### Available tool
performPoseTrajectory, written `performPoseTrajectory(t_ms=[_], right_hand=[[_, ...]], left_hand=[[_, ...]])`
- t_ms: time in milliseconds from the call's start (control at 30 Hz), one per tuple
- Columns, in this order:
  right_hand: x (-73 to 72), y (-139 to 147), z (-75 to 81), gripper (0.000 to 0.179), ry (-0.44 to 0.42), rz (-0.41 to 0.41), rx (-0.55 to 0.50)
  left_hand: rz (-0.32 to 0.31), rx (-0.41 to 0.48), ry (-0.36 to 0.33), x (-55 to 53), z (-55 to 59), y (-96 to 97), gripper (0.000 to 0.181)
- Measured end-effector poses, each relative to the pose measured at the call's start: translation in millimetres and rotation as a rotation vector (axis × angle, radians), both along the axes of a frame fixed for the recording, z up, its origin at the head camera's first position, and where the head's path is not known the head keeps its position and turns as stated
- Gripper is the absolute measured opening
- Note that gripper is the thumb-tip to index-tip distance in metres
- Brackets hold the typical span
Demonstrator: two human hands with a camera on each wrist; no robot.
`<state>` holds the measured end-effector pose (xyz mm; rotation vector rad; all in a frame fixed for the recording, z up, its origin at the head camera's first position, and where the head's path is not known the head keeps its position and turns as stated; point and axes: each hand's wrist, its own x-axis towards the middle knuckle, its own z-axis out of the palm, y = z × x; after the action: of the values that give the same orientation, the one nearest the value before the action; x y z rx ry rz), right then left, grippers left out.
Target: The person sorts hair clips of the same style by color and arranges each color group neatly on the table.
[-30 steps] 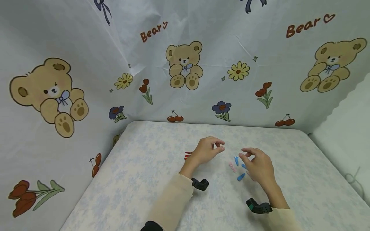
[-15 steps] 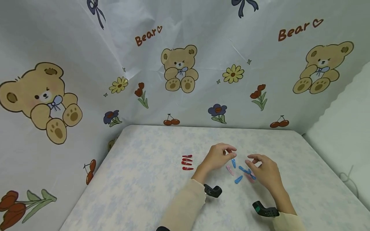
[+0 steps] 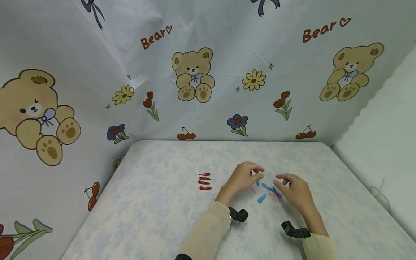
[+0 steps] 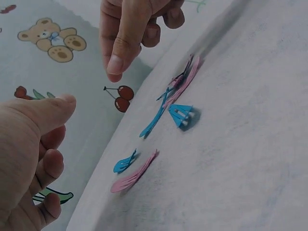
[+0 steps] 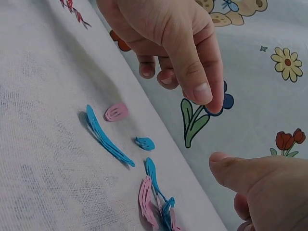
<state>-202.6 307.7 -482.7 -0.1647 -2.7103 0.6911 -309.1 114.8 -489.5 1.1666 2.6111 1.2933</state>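
Observation:
My left hand (image 3: 242, 177) hovers over the left part of a loose group of snap hair clips, its fingers loosely bent and nothing seen in them. Facing it is my right hand (image 3: 295, 190), thumb and forefinger apart, above the right part of the group. A single blue hair clip (image 3: 261, 198) lies nearest me. One pink hair clip (image 4: 134, 174) lies beside a smaller-looking blue clip (image 4: 125, 162) in the left wrist view. Further over, blue and pink clips overlap in a small heap (image 5: 167, 211), partly hidden by my right hand in the head view.
Several red hair clips (image 3: 204, 182) lie in a neat column left of my left hand. The pale mottled tabletop (image 3: 156, 202) reaches back to a bear-printed curtain (image 3: 221, 112). A thin white cord (image 3: 380, 193) hangs by the right edge.
My left hand has moved right, away from the red clips, which are now uncovered, and towards the blue and pink ones. My right hand has shifted slightly, staying over the group. The view has turned.

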Motion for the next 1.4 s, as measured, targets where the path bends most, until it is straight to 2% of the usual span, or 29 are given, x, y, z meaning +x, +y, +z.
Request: performPoseTrajectory(t_ms=[133, 267, 400, 667, 933, 1133, 1400], right_hand=[[-3.3, 2, -4.1, 0.031, -0.032, 0.007, -0.008], [-4.7, 2, -8.8, 0.029, -0.068, 0.001, -0.014], [-3.4, 2, -10.7, 0.026, -0.080, 0.002, -0.004], [-4.6, -3, -14.2, 0.025, -0.083, 0.039, 0.013], [-4.4, -3, -17.9, 0.025, -0.112, 0.008, 0.008], [-3.7, -2, -22.4, 0.026, -0.117, 0.017, 0.001], [-5.6, -1, -22.4, 0.024, -0.098, -0.004, -0.001]], left_hand=[[0.020, -0.050, 0.025, -2.5, -3.9, 0.0, 0.021], [0.086, -0.145, 0.082, -4.2, -9.4, -0.8, 0.020], [0.125, -0.210, 0.133, -6.3, -14.2, -0.3, 0.021], [0.151, -0.227, 0.083, -11.1, -24.5, -0.6, 0.021], [0.154, -0.252, 0.057, -6.0, -25.4, 3.9, 0.027], [0.169, -0.312, 0.081, -6.2, -29.4, 4.9, 0.035], [0.169, -0.323, 0.081, -6.2, -29.1, 6.9, 0.040]])
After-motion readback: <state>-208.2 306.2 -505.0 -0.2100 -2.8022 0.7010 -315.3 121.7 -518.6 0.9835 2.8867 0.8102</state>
